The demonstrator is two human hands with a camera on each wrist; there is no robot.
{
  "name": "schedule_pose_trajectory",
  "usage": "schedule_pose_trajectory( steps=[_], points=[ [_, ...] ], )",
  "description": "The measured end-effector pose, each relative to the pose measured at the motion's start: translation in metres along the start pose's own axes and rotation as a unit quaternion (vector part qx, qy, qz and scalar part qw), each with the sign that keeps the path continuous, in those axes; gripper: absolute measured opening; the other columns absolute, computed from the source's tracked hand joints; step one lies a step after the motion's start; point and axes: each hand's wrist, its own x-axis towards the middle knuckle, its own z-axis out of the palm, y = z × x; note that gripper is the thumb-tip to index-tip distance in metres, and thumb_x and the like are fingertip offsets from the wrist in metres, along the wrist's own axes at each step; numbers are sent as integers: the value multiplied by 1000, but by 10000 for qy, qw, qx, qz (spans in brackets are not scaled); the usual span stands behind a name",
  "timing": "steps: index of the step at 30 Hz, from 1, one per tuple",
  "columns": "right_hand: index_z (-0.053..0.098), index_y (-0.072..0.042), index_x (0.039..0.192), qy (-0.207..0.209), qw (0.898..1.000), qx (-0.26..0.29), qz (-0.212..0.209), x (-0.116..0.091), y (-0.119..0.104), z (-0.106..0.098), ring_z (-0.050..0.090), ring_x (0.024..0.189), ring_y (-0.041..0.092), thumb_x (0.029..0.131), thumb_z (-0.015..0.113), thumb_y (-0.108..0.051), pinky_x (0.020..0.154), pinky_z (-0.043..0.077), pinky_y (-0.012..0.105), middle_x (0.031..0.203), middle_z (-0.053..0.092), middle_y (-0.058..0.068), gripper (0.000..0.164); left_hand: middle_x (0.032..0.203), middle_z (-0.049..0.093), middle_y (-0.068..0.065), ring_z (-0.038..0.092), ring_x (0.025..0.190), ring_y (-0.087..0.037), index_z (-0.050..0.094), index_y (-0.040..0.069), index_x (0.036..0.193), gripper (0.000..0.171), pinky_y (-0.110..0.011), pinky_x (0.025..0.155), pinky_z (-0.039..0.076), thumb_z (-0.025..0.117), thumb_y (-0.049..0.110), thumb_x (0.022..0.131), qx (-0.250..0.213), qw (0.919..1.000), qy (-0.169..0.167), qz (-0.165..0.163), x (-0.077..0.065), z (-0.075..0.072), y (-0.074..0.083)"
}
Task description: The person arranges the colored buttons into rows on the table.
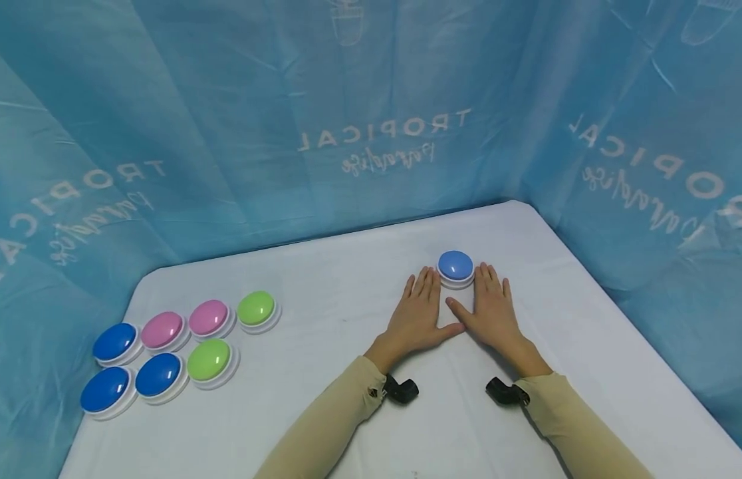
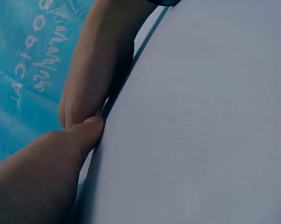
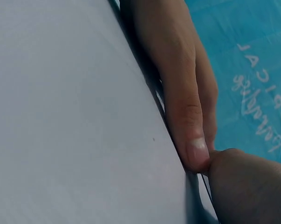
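A round blue push button (image 1: 455, 266) with a white base stands toward the back right of the white table. At its left side are the straight fingertips of my left hand (image 1: 414, 319), which lies palm down. My right hand (image 1: 491, 313) mirrors it, its fingertips right at the button's lower right edge. Both thumbs point inward below the button, their tips near each other. In the left wrist view my left hand (image 2: 42, 172) shows its thumb close to the other hand. The right wrist view has my right hand (image 3: 247, 182) low at the right; the button is hidden there.
Several more push buttons stand in two rows at the table's left: blue (image 1: 115, 342), pink (image 1: 162, 330) and green (image 1: 255, 309) ones. Blue printed curtains (image 1: 371, 193) enclose the white table (image 1: 341, 279) at the back and sides. Black wrist cameras (image 1: 401, 390) sit at both cuffs.
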Motion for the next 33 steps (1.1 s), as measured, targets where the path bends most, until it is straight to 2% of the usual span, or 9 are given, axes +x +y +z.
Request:
schedule_pose_trajectory(
  steps=[9,16,23,33],
  points=[
    [18,17,160,113,9989,86,457,1,15,-6,10,160,53,100,61,-50,128,3,70,169,15,37,99,177,8,-18,1,166,-28,7,-1,167,113,-46,135,5,42,80,97,69,9998,-130,112,24,2,16],
    [18,16,160,141,9976,88,667,3,19,-11,9,160,52,101,61,-45,129,4,68,170,14,37,95,177,9,-19,4,166,-28,7,-2,167,115,-46,135,7,45,80,96,35,9996,-116,273,39,3,16],
    [20,16,160,206,9973,98,695,6,13,-9,10,160,52,101,61,-46,129,6,68,170,17,36,95,177,10,-18,4,166,-27,6,-1,167,115,-45,135,6,49,78,96,-247,9993,-141,229,39,0,10],
    [21,16,160,219,9969,25,753,2,12,-13,11,160,52,101,60,-46,129,7,68,169,18,36,94,177,10,-16,5,166,-26,7,1,168,111,-44,135,5,50,75,97,-421,9987,-202,178,38,-4,14]
  ],
)
